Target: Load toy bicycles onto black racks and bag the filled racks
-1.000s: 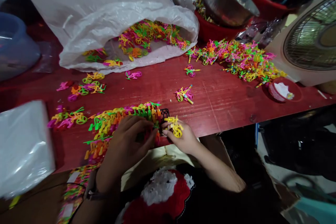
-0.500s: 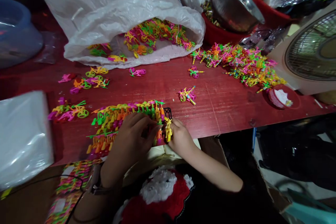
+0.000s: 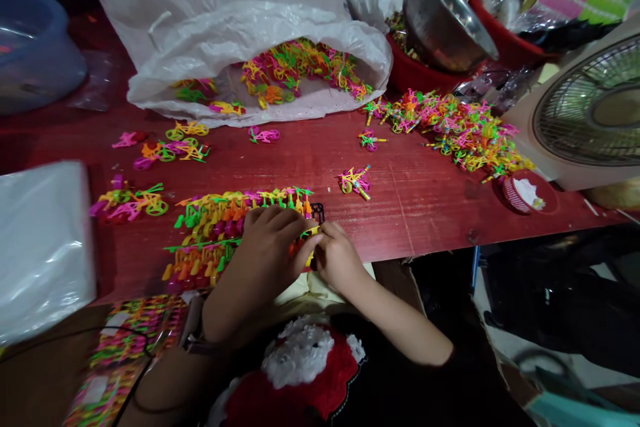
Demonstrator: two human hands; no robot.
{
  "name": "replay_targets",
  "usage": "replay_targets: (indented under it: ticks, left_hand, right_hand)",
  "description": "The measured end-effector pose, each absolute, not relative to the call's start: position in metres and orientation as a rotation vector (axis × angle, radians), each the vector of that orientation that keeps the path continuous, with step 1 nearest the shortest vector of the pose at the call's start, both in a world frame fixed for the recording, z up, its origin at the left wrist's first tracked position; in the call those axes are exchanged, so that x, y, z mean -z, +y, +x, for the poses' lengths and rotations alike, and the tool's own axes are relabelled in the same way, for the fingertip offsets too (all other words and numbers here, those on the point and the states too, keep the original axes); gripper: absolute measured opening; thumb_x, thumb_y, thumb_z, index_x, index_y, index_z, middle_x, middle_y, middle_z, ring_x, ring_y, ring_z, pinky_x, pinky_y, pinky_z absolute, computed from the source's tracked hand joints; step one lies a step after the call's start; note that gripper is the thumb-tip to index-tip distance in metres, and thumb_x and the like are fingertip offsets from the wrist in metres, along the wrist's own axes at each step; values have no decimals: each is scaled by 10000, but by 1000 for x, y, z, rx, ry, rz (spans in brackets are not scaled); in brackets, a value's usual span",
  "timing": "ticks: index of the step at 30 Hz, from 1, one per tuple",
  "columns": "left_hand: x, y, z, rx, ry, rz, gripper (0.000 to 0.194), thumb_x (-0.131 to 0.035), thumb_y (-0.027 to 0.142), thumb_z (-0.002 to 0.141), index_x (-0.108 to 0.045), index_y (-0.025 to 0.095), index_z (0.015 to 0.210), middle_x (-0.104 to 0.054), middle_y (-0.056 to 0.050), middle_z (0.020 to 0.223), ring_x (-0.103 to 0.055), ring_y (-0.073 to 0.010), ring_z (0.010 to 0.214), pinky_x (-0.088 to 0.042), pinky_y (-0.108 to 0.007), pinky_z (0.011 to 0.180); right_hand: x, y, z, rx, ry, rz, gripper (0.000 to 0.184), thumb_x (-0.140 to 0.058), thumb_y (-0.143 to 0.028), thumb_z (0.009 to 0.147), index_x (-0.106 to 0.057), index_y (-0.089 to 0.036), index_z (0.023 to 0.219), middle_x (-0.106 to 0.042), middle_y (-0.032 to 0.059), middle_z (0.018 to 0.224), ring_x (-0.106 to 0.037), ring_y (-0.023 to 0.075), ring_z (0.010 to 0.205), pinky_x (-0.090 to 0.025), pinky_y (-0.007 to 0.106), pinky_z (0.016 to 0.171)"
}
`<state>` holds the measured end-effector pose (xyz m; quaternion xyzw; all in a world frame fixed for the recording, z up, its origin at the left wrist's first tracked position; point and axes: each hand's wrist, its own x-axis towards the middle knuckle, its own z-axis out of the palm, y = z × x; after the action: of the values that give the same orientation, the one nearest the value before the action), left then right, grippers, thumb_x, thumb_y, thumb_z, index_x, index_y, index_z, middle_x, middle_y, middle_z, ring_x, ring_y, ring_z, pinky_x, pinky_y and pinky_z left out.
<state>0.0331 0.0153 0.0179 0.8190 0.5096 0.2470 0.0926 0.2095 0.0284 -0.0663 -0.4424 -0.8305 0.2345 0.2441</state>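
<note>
Rows of small colourful plastic toy pieces (image 3: 210,227) stand packed together near the table's front edge. The end of a black rack (image 3: 318,211) shows at their right. My left hand (image 3: 270,240) reaches over the right part of the rows, fingers bent and thumb towards my other hand. My right hand (image 3: 340,257) is closed at the rack's right end, its fingertips meeting the left thumb. A little of a yellow toy piece (image 3: 314,231) shows between the fingertips of both hands; most of it is hidden.
A white plastic bag (image 3: 260,20) spills toy pieces at the back. A loose pile (image 3: 460,127) lies near a fan (image 3: 595,107) and a small red cup (image 3: 520,193). Stacked clear bags (image 3: 45,240) lie left. Filled packs (image 3: 120,347) sit below the table edge.
My right hand has turned inward and brought the yellow toy piece up to the left fingertips, where it is now mostly covered. The view has shifted slightly.
</note>
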Motion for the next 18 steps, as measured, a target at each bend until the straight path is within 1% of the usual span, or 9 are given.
replay_targets:
  ticks: [3, 7, 10, 12, 14, 16, 18]
  left_hand:
    - [-18, 17, 38, -721, 1547, 2416, 169, -553, 271, 1033, -713, 230, 992, -735, -41, 1000, -616, -264, 978, -404, -450, 872]
    - [-15, 16, 35, -691, 1542, 2411, 166, -556, 248, 1024, -717, 237, 988, -728, -44, 996, -596, -266, 979, -390, -448, 869]
    - [-14, 16, 33, -674, 1541, 2430, 154, -571, 243, 1005, -724, 246, 985, -724, -49, 991, -582, -271, 968, -384, -449, 855]
    - [-14, 16, 33, -666, 1533, 2439, 159, -571, 242, 1001, -729, 250, 986, -725, -52, 999, -579, -270, 959, -386, -450, 856]
    - [-15, 16, 33, -661, 1530, 2435, 166, -563, 242, 1007, -729, 247, 989, -722, -54, 996, -578, -268, 950, -391, -451, 863]
    - [-16, 16, 34, -663, 1537, 2422, 166, -564, 248, 1012, -724, 232, 971, -717, -58, 981, -577, -267, 944, -395, -450, 866]
    - [-15, 16, 34, -663, 1550, 2405, 164, -576, 255, 1009, -719, 221, 935, -712, -61, 964, -576, -269, 946, -397, -450, 870]
  right_hand:
    - [69, 30, 212, -753, -2164, -1158, 163, -587, -61, 909, -700, -174, 881, -581, 62, 916, -546, 218, 905, -480, 332, 818]
    - [71, 34, 217, -941, -1986, -1074, 100, -669, -129, 913, -717, -193, 972, -621, 49, 977, -597, 198, 935, -496, 328, 851]
    - [72, 34, 216, -882, -2011, -1064, 73, -643, -162, 942, -708, -197, 934, -627, 50, 933, -584, 213, 924, -485, 346, 846]
    - [72, 33, 213, -808, -2094, -1086, 121, -607, -164, 956, -694, -196, 879, -607, 52, 877, -559, 226, 904, -476, 353, 823]
    - [72, 31, 211, -771, -2145, -1105, 137, -590, -155, 957, -691, -192, 873, -604, 60, 877, -551, 232, 908, -477, 356, 817]
    - [70, 33, 213, -820, -2144, -1108, 116, -611, -139, 944, -705, -189, 897, -624, 62, 903, -568, 227, 922, -486, 354, 837]
    - [64, 41, 221, -966, -2133, -1068, 98, -664, -116, 911, -726, -192, 921, -658, 53, 944, -601, 207, 921, -498, 338, 857]
